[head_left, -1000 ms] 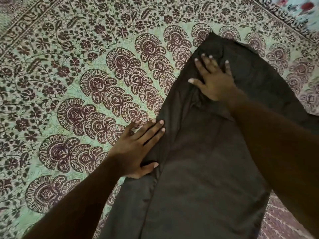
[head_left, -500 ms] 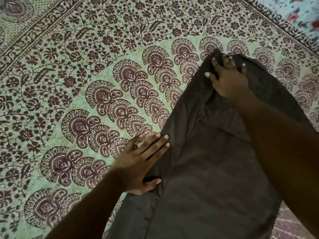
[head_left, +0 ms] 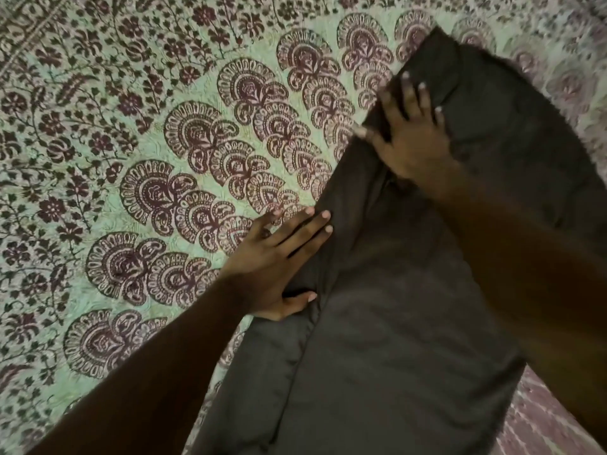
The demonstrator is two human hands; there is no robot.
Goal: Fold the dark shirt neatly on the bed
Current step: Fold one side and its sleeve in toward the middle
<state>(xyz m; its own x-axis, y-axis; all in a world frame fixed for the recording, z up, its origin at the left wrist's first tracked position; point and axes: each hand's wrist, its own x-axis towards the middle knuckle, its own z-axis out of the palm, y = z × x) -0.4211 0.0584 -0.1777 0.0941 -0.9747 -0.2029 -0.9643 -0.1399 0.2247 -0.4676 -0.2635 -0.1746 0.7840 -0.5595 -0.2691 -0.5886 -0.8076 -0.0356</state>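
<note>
The dark shirt (head_left: 394, 323) lies on the bed as a long folded strip, running from the lower middle up to the upper right. My left hand (head_left: 279, 267) lies flat on its left edge with straight fingers, the thumb tucked against the fold. My right hand (head_left: 410, 136) rests flat with spread fingers on the upper part of the shirt, near its left edge. Motion blurs that hand. My right forearm hides part of the shirt's right side.
The bed is covered by a pale green bedspread (head_left: 131, 159) printed with maroon flowers and fan shapes. It fills the whole left side. A brick-patterned strip of cloth (head_left: 542, 421) shows at the lower right.
My right hand slid back down from the shirt's far top edge toward the left side. My left hand stayed pressed on the left fold.
</note>
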